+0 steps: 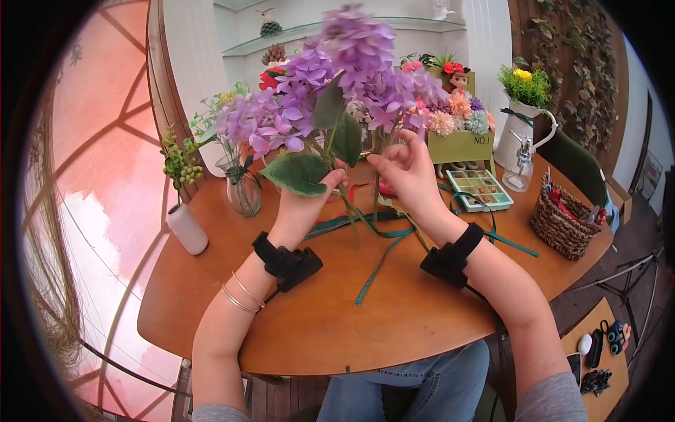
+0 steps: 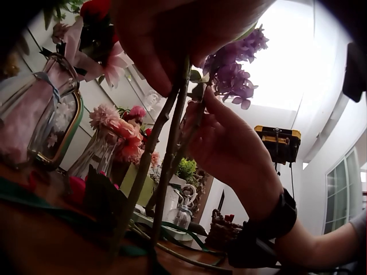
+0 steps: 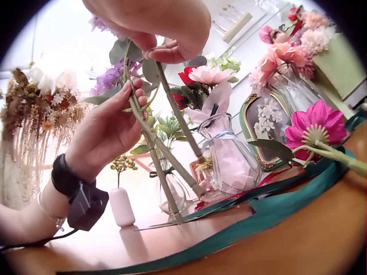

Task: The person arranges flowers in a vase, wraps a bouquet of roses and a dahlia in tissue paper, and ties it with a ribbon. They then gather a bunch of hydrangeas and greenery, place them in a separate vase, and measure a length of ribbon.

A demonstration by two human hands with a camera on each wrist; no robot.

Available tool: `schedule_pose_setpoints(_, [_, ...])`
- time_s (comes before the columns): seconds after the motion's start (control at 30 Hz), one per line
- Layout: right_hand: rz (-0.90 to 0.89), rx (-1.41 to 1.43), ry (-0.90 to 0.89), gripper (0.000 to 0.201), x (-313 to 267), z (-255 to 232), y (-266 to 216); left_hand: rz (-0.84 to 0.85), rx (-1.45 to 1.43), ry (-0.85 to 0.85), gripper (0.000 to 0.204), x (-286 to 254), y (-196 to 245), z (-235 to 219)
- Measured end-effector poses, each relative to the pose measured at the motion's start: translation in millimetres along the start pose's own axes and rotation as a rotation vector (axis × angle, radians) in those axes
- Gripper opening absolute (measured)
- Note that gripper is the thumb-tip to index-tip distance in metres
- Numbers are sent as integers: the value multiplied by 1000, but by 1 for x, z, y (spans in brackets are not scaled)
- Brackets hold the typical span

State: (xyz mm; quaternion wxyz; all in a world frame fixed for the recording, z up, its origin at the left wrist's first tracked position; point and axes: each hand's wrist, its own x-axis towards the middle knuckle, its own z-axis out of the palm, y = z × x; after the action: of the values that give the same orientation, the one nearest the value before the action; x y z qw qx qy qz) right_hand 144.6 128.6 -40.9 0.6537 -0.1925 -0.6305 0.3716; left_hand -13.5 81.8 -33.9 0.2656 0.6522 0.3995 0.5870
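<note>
In the head view my left hand (image 1: pixel 306 208) grips the stems of purple hydrangeas (image 1: pixel 299 84) just under their blossoms, above the table. A large green leaf (image 1: pixel 295 174) spreads over those fingers. To the right, my right hand (image 1: pixel 409 176) pinches the stem of another purple hydrangea (image 1: pixel 362 46), its blossom overlapping the others. From the right wrist, two crossing stems (image 3: pixel 150 134) run down from the left hand (image 3: pixel 109 129), while a separate stem (image 3: pixel 175 109) hangs from the right fingers (image 3: pixel 166 52). Dark green ribbon (image 1: pixel 380 271) lies beneath on the table.
A white vase (image 1: pixel 187 230) and a glass vase (image 1: pixel 244 193) stand at left. At right are a compartment box (image 1: pixel 481 190), a glass bottle (image 1: pixel 519 169) and a wicker basket (image 1: pixel 564 221). A magenta flower (image 3: pixel 312 129) lies near the ribbon. The wooden table (image 1: pixel 302 337) has a rounded front edge.
</note>
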Motion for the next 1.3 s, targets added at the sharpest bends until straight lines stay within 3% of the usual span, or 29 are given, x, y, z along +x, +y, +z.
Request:
schedule_pose_setpoints(0.17, [77,44,-26,22,-3,-1,-5,24,13,-16,20,-1,0,2])
schedule_pose_setpoints(0.27, [113,-111,-179,22,-3,-4,-4,22,38,-34,19,-1,-5,4])
schedule_pose_setpoints(0.43, [9,-478,-312,31,-10,1,2,21,45,-101,17,1,-12,4])
schedule_pose_setpoints(0.5, [-25,-496,-322,31,-15,4,5,102,100,-71,16,-1,-12,6])
schedule_pose_setpoints(0.57, [-57,-514,-333,32,-16,5,8,28,81,-64,15,-5,-3,8])
schedule_pose_setpoints(0.6, [-49,-506,-341,32,-16,4,11,-46,61,-58,15,-6,0,8])
schedule_pose_setpoints(0.67, [-42,-498,-350,32,-13,2,9,-18,39,-66,16,-3,-5,8])
schedule_pose_setpoints(0.73, [128,-458,-252,34,-9,-1,-1,9,19,-73,16,0,-5,7])
schedule_pose_setpoints(0.77, [156,-218,-108,36,-7,0,1,-12,-32,-58,16,-1,0,7])
schedule_pose_setpoints(0.83, [220,-32,-20,35,7,-11,6,-35,-84,-41,17,-1,0,7])
schedule_pose_setpoints(0.87, [292,75,2,34,9,-14,3,68,-63,-88,16,-1,-2,7])
schedule_pose_setpoints(0.9, [291,75,1,34,11,-19,6,171,-41,-134,14,-1,-2,8])
schedule_pose_setpoints(1.03, [387,1,-96,23,6,-19,11,120,-42,-292,10,-12,12,19])
schedule_pose_setpoints(1.1, [-234,-258,-220,10,0,-12,11,174,10,-258,8,-13,13,23])
schedule_pose_setpoints(1.13, [-177,-312,-403,7,0,-17,6,116,-11,-226,8,-12,13,24])
schedule_pose_setpoints(1.23, [-285,-544,-435,6,-5,-11,1,54,151,-171,10,-12,15,18])
schedule_pose_setpoints(1.27, [-152,-418,-443,7,-8,-8,-6,56,152,-170,10,-12,15,19])
schedule_pose_setpoints(1.3, [-155,-418,-444,7,-8,-7,-6,103,156,-161,11,-13,14,20])
